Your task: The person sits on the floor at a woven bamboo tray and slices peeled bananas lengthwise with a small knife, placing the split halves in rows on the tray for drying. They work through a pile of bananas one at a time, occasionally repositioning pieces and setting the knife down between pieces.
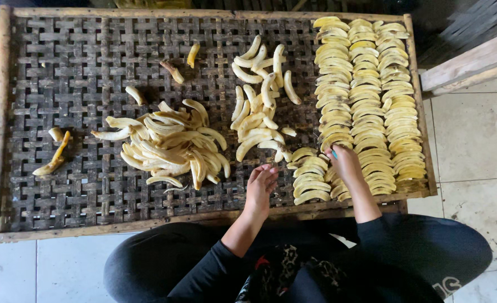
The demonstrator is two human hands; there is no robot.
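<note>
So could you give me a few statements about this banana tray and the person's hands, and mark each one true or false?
1. The neat rows of banana slices lie at the right of the woven tray. True.
2. The right hand rests on the tiled floor. False: it is at the near end of the rows.
3. The left hand grips a knife. False: its fingers are loosely curled and empty.
4. A loose pile of slices lies mid-tray. True.

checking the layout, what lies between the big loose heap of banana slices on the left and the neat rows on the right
In the head view, a smaller loose pile of peeled bananas lies between the heap and the rows, on the woven tray.
</note>
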